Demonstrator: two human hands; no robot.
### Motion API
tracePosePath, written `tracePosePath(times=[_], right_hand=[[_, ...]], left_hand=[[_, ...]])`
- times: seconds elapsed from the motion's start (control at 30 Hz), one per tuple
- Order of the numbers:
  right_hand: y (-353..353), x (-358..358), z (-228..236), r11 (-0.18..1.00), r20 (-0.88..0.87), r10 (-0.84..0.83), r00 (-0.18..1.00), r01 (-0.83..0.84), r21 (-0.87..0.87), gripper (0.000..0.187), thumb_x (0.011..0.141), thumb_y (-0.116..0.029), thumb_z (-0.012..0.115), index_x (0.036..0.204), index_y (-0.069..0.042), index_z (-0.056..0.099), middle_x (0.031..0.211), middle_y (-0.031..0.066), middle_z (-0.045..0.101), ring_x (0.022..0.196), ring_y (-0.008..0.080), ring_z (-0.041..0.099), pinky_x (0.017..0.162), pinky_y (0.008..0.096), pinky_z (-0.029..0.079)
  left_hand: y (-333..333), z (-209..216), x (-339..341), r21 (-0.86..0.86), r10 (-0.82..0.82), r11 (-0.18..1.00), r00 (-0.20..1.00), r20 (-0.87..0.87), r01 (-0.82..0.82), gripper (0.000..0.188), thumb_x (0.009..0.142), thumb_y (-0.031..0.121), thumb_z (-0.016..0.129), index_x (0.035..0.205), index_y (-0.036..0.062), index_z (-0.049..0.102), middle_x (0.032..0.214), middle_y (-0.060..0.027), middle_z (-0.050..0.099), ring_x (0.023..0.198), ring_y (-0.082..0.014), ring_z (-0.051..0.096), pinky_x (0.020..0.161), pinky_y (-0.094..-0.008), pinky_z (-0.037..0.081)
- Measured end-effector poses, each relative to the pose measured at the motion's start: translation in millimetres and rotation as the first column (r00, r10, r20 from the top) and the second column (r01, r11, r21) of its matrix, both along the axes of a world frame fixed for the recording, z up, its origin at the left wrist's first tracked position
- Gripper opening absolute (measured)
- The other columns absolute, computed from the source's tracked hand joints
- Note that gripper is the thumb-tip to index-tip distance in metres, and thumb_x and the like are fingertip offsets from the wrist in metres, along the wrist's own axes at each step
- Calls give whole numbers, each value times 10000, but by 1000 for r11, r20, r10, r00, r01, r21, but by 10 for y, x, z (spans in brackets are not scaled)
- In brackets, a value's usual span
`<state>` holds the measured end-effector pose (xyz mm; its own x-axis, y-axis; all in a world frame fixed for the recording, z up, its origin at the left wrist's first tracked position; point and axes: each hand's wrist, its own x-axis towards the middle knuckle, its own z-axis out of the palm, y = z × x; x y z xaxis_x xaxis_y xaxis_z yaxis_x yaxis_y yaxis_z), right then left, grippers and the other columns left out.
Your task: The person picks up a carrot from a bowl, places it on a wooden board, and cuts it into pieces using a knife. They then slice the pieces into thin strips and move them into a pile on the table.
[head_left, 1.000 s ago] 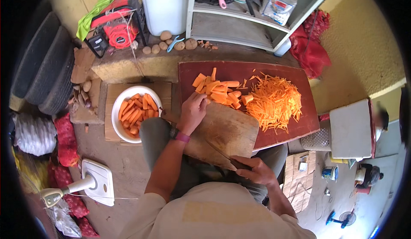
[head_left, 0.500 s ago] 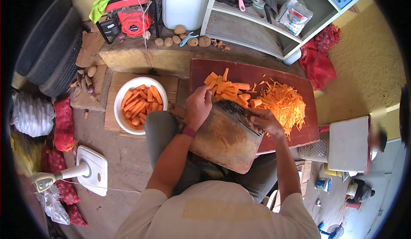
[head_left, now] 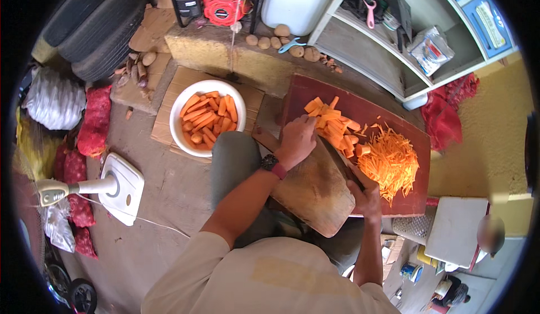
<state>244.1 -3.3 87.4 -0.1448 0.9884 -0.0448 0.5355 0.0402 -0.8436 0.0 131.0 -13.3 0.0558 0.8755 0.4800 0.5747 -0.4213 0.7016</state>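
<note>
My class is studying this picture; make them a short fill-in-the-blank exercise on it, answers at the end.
1. The bowl holding carrots is coloured ____.
2. In the picture, the shredded carrot lies to the ____ of the cut carrot pieces.
3. The hand nearer the bowl is the person's ____.
4. The peeler beside the potatoes is coloured ____.

Missing words: white; right; left; blue.

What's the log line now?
left hand: at cut orange carrot pieces; right hand: holding dark knife along worn wooden board; red rectangular tabletop: heap of shredded orange carrot; round white basin: orange carrots
</note>
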Motion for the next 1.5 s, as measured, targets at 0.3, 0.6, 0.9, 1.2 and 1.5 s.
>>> tracePosePath(times=[0.3, 0.6, 0.9, 1.2, 1.5], right_hand=[[-423, -170, 63, 988, 221, -28, 975, -8, 157, 459, 894, 56, 797, 1348, 4, 750, 1216, 185, 813, 1109, 313, 794, 968, 386, 613], [-576, -54, -170, 978, 330, 16, 944, -83, 189, 311, 864, 5, 820, 1171, -24, 778, 1204, 141, 767, 1094, 384, 690, 952, 466, 556], [-570, -205, -583, 906, 596, -225, 771, -59, 419, 392, 864, -339, 880, 1114, -76, 733, 1087, 128, 683, 990, 377, 646, 926, 513, 520], [-477, -234, -613, 884, 551, -276, 787, -18, 468, 394, 848, -359, 892, 1083, -92, 725, 1090, 116, 683, 1012, 358, 657, 894, 506, 542], [-510, -180, -618, 885, 507, -263, 821, -5, 466, 399, 872, -377, 875, 1114, -101, 719, 1102, 95, 675, 1029, 339, 654, 920, 492, 535]], left_hand=[[-11, -14, -9, 8, -53, 999, 997, -54, 53, 114, 920, 72, 727, 1017, 39, 677, 995, -160, 642, 945, -411, 681, 795, -537, 557], [4, -54, 38, 21, -37, 999, 990, -134, 40, 115, 922, 105, 764, 990, 37, 701, 1033, -152, 626, 969, -388, 671, 806, -526, 561], [-31, -27, 55, 79, -51, 994, 973, -225, 70, 113, 929, 98, 750, 1008, 38, 697, 1048, -142, 617, 983, -385, 661, 816, -526, 555], [-15, -33, 16, 94, -114, 986, 966, -232, 139, 136, 932, 97, 741, 1034, 22, 690, 1069, -164, 623, 980, -390, 659, 846, -532, 556], [-27, 27, 19, 8, -157, 987, 975, -157, 161, 142, 965, 88, 744, 1082, 15, 707, 1055, -174, 626, 990, -418, 649, 862, -525, 540]])
